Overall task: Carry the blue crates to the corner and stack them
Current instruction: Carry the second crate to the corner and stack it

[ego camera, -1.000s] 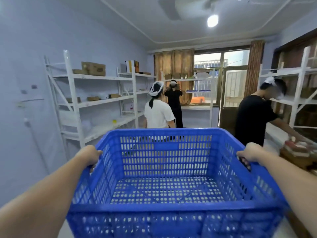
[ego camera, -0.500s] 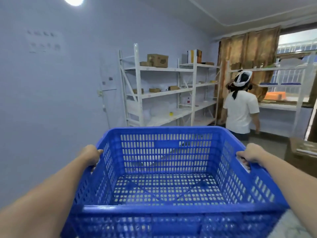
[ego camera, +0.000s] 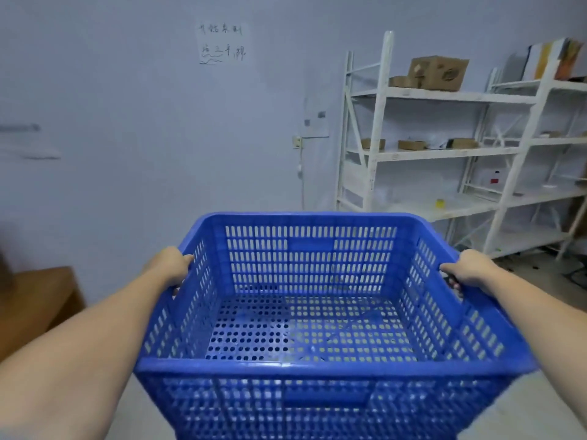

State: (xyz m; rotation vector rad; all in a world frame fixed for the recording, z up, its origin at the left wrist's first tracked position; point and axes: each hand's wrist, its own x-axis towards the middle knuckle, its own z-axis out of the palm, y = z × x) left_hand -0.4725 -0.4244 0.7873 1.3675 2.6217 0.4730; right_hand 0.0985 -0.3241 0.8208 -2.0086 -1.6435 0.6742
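An empty blue perforated plastic crate (ego camera: 313, 268) fills the lower middle of the head view, held up off the floor in front of me. My left hand (ego camera: 170, 268) grips the handle cut-out in its left wall. On the opposite wall my right hand (ego camera: 470, 273) grips the matching handle. Both arms reach forward from the bottom corners of the frame. No other blue crate is in sight.
A pale blue wall (ego camera: 143, 138) with a handwritten paper notice (ego camera: 222, 42) faces me. White metal shelving (ego camera: 444, 154) with cardboard boxes stands at the right. A brown wooden piece of furniture (ego camera: 35, 303) sits low at the left. Grey floor shows at bottom right.
My view has swung left with the crate still held: the people, window and curtains have gone out of view, the shelving has shifted right, and the bare wall now faces me.
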